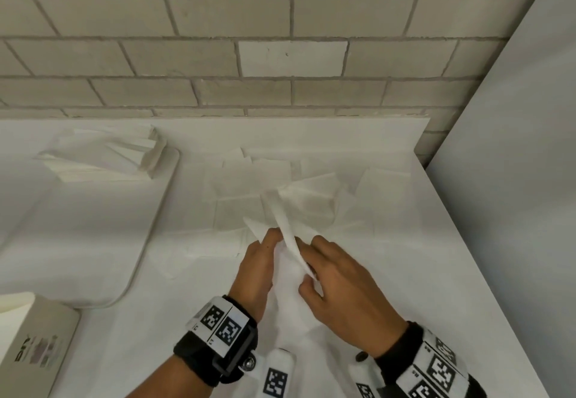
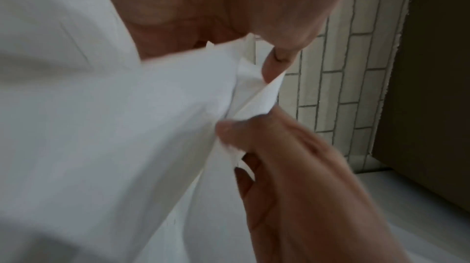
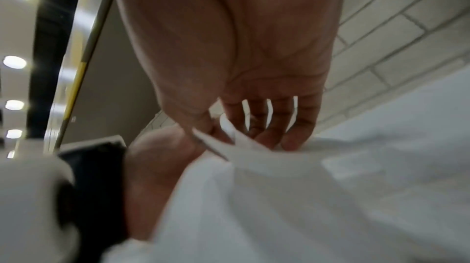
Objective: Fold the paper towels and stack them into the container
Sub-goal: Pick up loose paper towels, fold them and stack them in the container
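Right now I see both of my hands at the lower centre of the head view, gathered on one paper towel [image 1: 288, 235]. It is thin, white and soft, half creased, with a narrow fold standing up between the hands and loose corners splaying out toward the wall. My left hand [image 1: 260, 268] grips its left edge, fingers curled into the sheet; in the left wrist view the thumb [image 2: 276, 64] pinches a folded corner. My right hand [image 1: 338, 285] holds the right side, thumb and forefinger pinching the raised fold, the other fingers [image 3: 300, 126] pressing down on the sheet.

Beyond the hands, toward the centre of the head view, more loose paper towels [image 1: 265, 185] lie flat and overlapping on the white tabletop [image 1: 420, 257]. At the left of that view sits a shallow white tray [image 1: 156, 210] with rounded corners, which I take for the container; at its far end, in the upper left, rests a stack of folded towels [image 1: 103, 160], the top ones slightly askew. A pale box [image 1: 40, 344] with dark printing shows at the lower left corner, its contents hidden. Behind the tabletop runs a pale brick wall [image 1: 218, 54].
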Tool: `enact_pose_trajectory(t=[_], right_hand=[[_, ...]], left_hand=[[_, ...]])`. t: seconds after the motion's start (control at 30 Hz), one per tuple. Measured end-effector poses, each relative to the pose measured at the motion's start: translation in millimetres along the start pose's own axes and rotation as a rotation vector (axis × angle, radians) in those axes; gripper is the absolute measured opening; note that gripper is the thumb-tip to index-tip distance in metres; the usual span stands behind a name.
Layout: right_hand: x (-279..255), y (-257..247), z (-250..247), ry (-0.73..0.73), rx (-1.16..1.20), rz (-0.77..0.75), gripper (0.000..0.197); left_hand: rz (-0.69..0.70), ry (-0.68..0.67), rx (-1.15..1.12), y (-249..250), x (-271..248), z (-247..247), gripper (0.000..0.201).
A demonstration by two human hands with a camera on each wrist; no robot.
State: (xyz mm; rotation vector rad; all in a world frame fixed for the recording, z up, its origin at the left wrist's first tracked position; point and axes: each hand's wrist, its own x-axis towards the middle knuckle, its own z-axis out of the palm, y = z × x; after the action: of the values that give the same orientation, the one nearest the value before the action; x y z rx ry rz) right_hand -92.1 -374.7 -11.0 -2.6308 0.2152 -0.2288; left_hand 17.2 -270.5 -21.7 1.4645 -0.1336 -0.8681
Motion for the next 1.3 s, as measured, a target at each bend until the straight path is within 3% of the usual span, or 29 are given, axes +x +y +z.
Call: enact_pose_trajectory(t=[0.07,0.17,0.23,0.3,0.37,0.43,0.47,0.53,0.6,0.67,0.77,0.83,0.93,1.03,1.1,1.13,1.2,1.23,1.3], right_hand=[[2.2,-0.3,-6.2,-0.119,0.209,0.015,0.053],[17.1,20.4,-19.5,-0.187,0.367,0.148,0.082],[28.9,33.0,-25.9,-0.242,0.339,0.067,0.064],[35.8,47.1,-31.8,-0.241,0.576,0.09,0.043],[41.0,74.2,-40.7,-0.042,0.706,0.257,0.032],[40.8,111.1,-49.6,0.133,0.376,0.443,0.024],[36.3,128.4,-51.4,0.076,0.136,0.525,0.03],[22.7,153.5,-46.3,-0.172,-0.226,0.607,0.049],[11.1,163.1,-36.4,-0.218,-0.297,0.61,0.05],[3.3,155.0,-30.2,-0.12,-0.273,0.562,0.036],[-7.9,132.3,-28.9,-0.085,-0.329,0.559,0.025],[-19.1,109.0,-43.3,-0.034,-0.367,0.553,0.021],[-35.4,52.8,-83.1,0.072,-0.142,0.38,0.012],[-40.9,-8.7,-116.7,-0.171,0.327,0.082,0.029],[-37.3,-19.9,-123.6,-0.309,0.481,0.006,0.026],[-32.3,-16.9,-125.3,-0.32,0.539,0.009,0.021],[-15.6,0.1,-126.2,-0.232,0.67,0.104,0.009],[-4.1,16.7,-124.4,-0.15,0.716,0.185,0.013],[23.4,64.9,-113.8,-0.005,0.702,0.393,0.03]], left_hand=[[0.029,-0.062,-0.068,1.5,-2.3,1.0,0.053],[0.019,-0.143,-0.19,3.3,-4.1,3.6,0.07],[0.043,-0.13,-0.147,4.0,-0.1,6.6,0.054],[0.069,-0.018,-0.128,2.9,9.1,7.8,0.032],[0.08,0.075,-0.125,3.8,17.7,1.7,0.028],[0.078,0.072,-0.022,9.1,19.1,-6.5,0.029],[0.097,0.028,0.087,12.9,15.9,-10.3,0.029],[0.216,-0.069,0.359,20.4,5.7,-15.9,0.025],[0.459,-0.177,0.624,25.0,-6.5,-17.5,0.024],[0.647,-0.276,0.844,28.2,-15.7,-16.7,0.024],[0.7,-0.462,1.011,29.1,-20.9,-17.3,0.018],[0.717,-0.516,1.037,29.7,-20.1,-21.6,0.016],[0.83,-0.521,1.042,28.9,-19.0,-22.9,0.041],[0.842,-0.521,0.83,35.9,-29.9,-4.4,0.042],[0.761,-0.594,0.694,34.0,-35.2,1.8,0.046],[0.775,-0.594,0.668,31.8,-36.4,1.8,0.035],[0.65,-0.548,0.527,32.6,-41.8,-6.9,0.018],[0.584,-0.499,0.471,36.2,-43.9,-11.2,0.019],[0.562,-0.419,0.457,40.5,-45.6,-15.8,0.042]])
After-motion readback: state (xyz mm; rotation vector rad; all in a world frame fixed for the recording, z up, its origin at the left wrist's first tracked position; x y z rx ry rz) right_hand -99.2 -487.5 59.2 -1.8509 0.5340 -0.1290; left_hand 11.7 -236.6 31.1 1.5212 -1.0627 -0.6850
